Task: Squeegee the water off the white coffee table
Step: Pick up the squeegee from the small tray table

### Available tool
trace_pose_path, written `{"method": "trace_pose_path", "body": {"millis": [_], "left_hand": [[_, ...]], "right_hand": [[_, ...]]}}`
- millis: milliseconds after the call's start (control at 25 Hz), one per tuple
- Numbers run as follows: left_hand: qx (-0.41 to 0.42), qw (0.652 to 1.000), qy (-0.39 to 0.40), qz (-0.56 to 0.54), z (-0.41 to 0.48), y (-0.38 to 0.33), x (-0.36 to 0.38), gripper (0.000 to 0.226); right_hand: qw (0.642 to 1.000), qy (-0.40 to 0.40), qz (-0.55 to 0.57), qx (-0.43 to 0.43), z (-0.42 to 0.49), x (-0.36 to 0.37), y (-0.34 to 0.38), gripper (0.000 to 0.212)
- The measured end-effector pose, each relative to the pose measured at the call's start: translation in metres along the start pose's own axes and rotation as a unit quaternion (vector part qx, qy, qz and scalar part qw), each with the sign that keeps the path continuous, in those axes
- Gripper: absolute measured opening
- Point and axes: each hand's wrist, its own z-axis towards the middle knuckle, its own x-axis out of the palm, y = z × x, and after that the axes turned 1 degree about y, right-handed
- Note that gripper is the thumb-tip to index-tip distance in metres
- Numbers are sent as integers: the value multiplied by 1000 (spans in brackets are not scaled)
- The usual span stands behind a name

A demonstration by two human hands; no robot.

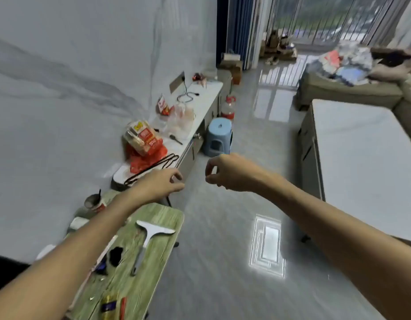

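A white squeegee (151, 234) with a grey handle lies on a green wood-grain table (153, 262) at the lower left. The white coffee table (361, 162) stands at the right, its top pale and bare. My left hand (158, 184) hovers above the far end of the green table, fingers loosely curled, holding nothing. My right hand (229, 173) hangs in the air over the floor between the two tables, thumb and fingers curled toward each other, holding nothing. Both hands are well apart from the squeegee.
A long white cabinet (199, 116) along the left wall carries snack bags, a red plastic bag and cables. A blue plastic stool (217, 137) and a red-capped bottle (228, 107) stand beside it. A sofa (352, 84) piled with clothes sits behind the coffee table. Glossy grey floor lies between.
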Motion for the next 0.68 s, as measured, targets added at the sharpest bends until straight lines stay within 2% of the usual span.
{"method": "trace_pose_path", "body": {"millis": [120,280,400,560,680], "left_hand": [[-78,988,0,-134,42,94,50,19],[-251,938,27,-236,71,219,166,27],[-320,923,38,-210,81,283,246,38],[-352,923,31,-153,111,339,321,67],[-352,926,59,-119,132,365,355,72]], "right_hand": [[1000,18,10,-2,71,50,8,16],[996,74,36,-14,156,136,4,19],[993,105,44,-25,201,199,-3,20],[986,160,30,-37,235,287,-25,22],[982,184,31,-32,240,332,-41,24]]}}
